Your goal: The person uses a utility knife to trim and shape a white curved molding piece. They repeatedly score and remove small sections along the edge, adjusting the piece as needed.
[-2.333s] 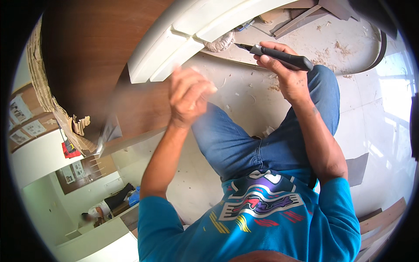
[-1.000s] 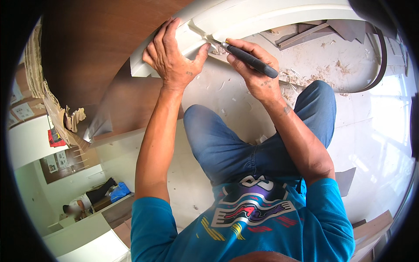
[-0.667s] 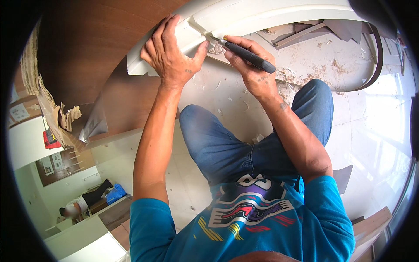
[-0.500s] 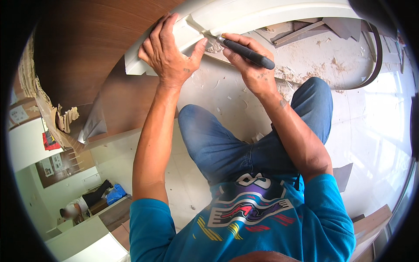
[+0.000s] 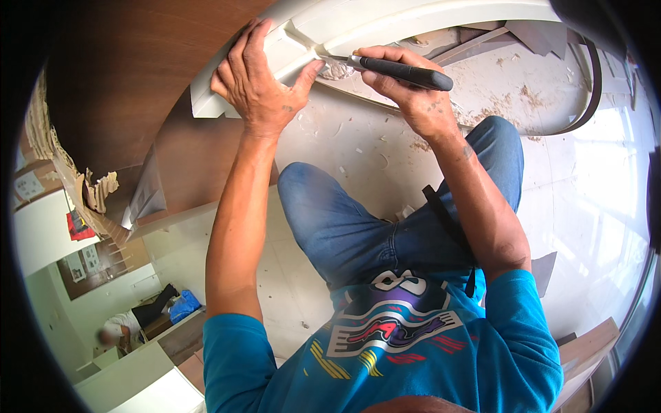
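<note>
Gripping a black-handled chisel (image 5: pixel 403 70), the right hand (image 5: pixel 412 96) cuts at a white curved board (image 5: pixel 385 19) that the left hand (image 5: pixel 260 89) clamps just beside the blade.

The blade could slip and nick the left thumb, which sits so close. Up above the knees, the board looks smooth, white and bent like an arch.

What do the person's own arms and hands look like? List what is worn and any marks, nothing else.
Both forearms are bare from the short turquoise sleeves down. No gloves, watch or rings show on the left hand or the right hand. Small dark marks, possibly tattoos, sit on the back of the right hand and near its wrist; they are too small to make out.
</note>
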A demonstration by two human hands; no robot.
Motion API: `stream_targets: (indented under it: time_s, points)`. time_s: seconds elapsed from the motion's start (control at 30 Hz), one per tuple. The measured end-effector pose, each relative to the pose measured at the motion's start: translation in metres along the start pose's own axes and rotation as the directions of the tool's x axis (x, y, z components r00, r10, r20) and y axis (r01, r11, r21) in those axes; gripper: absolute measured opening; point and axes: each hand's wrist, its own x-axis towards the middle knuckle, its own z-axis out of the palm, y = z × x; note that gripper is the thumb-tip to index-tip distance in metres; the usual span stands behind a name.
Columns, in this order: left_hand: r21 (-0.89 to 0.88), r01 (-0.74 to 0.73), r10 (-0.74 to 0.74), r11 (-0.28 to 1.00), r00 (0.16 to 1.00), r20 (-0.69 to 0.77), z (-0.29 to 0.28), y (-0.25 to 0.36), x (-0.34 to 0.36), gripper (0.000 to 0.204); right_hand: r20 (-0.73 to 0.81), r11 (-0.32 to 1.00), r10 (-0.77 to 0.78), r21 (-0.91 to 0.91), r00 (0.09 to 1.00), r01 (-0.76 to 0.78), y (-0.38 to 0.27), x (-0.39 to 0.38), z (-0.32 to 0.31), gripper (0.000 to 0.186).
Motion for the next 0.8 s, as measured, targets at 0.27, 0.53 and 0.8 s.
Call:
stream_targets:
  time_s: [0.27,0.53,0.8]
  points:
    - [0.033,-0.002,0.001,0.999,1.000,0.026,-0.001,0.000,0.000,0.100,-0.046,0.988,-0.153,-0.019,0.987,0.152,0.008,-0.001,0.016,0.032]
    - [0.031,0.007,-0.008,0.999,1.000,0.028,-0.001,0.002,0.000,0.099,-0.090,0.977,-0.212,-0.007,0.973,0.212,0.018,-0.004,0.025,0.033]
    - [0.039,0.001,-0.002,0.999,1.000,0.017,-0.001,0.001,0.000,0.099,-0.119,0.990,-0.137,0.001,0.983,0.138,0.016,-0.008,0.034,0.034]
